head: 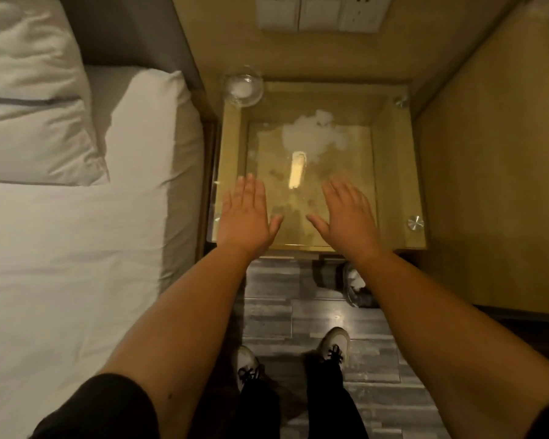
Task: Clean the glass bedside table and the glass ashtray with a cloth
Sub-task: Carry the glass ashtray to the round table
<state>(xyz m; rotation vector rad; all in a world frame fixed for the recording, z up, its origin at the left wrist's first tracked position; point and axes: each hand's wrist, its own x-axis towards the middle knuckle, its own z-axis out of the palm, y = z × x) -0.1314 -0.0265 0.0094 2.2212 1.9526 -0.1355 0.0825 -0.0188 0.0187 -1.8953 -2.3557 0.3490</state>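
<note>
The glass bedside table (390, 172) stands ahead of me, its clear top held by metal studs at the corners. A round glass ashtray (243, 87) sits on its far left corner. A crumpled white cloth (314, 134) lies toward the back middle of the glass top; whether it rests on the glass or below it I cannot tell. My left hand (246, 213) hovers flat over the front left of the glass, fingers spread, holding nothing. My right hand (349, 213) is flat over the front right, also with nothing in it.
A bed with white sheets (70, 248) and pillows (29, 99) borders the table on the left. Wooden panels close in the back and right side (488, 185). A switch and socket plate (317, 11) is on the back wall. My shoes (333, 343) stand on grey plank flooring.
</note>
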